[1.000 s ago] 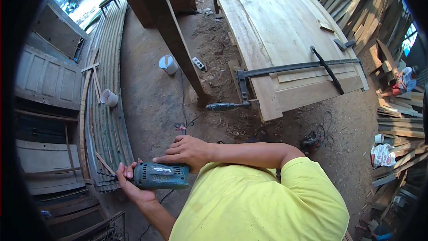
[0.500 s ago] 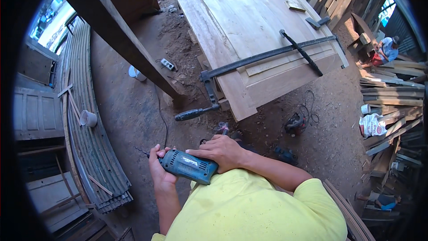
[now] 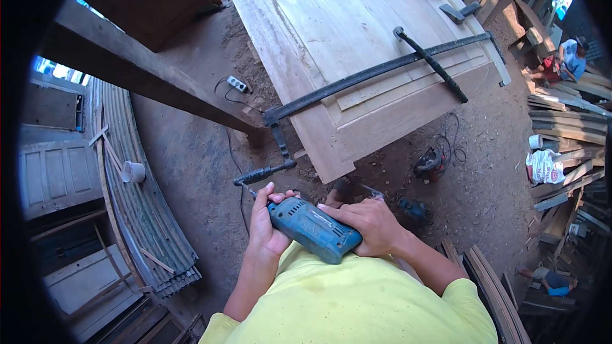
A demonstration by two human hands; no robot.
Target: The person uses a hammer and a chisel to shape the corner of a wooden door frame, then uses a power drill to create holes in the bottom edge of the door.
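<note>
A blue electric drill (image 3: 312, 228) lies across the front of my body, its chuck end toward the left. My left hand (image 3: 266, 229) is closed round the front part of the drill, near the thin bit. My right hand (image 3: 371, 222) grips its rear on the right side; the handle and some fingers are hidden behind the body. Just beyond the drill stands a wooden door panel (image 3: 376, 129) on a raised support. A long black bar clamp (image 3: 376, 75) spans its near end, with its handle (image 3: 261, 172) hanging close to the drill's tip.
A wooden post (image 3: 153, 79) slants up at the left. On the ground lie a power strip (image 3: 238, 84), a cord, a red power tool (image 3: 428, 164) and a blue tool (image 3: 414, 210). Corrugated sheets (image 3: 143, 197) bear a white bucket (image 3: 132, 172). Two people (image 3: 569, 60) are among stacked lumber at right.
Both hands have moved right with the drill, which now sits more centrally. My view has shifted, so the door panel, post and clamp appear displaced.
</note>
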